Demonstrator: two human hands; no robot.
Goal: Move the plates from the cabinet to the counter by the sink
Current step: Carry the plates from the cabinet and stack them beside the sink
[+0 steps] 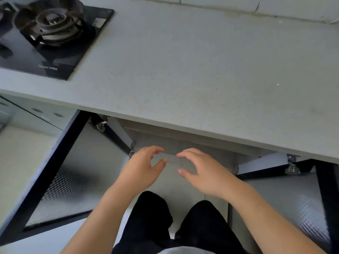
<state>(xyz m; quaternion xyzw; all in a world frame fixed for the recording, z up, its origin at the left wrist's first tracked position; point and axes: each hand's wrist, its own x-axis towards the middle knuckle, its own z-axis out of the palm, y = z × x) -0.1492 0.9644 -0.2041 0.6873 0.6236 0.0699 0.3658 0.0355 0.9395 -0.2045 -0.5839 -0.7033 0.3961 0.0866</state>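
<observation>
Head view, looking straight down over a grey speckled counter [183, 70] filling the upper half of the frame, with a gas hob [51, 33] at upper left. Below the counter's front edge, an open cabinet [183, 142] at lower centre, left door [60, 171] and right door [293, 198] swung wide (both with patterned glass panels). Reaching toward that opening: left hand [143, 167] and right hand [205, 171], side by side, fingers half-curled and thumbs spread, gripping nothing discernible. Between the fingertips, only a pale blurred strip [172, 160] (plate rim or shelf lip, impossible to say). No plates plainly visible; presumably deeper inside the cabinet, hidden under the counter's overhang, ahead of and beyond both hands. No sink in the frame either.

Probably the reach for the first plates. To do it well: bend lower to see inside, slide fingers under the stack from both sides with thumbs on the rim, lift clear of the shelf before drawing back, and mind the counter edge overhead and the open doors on either side.
</observation>
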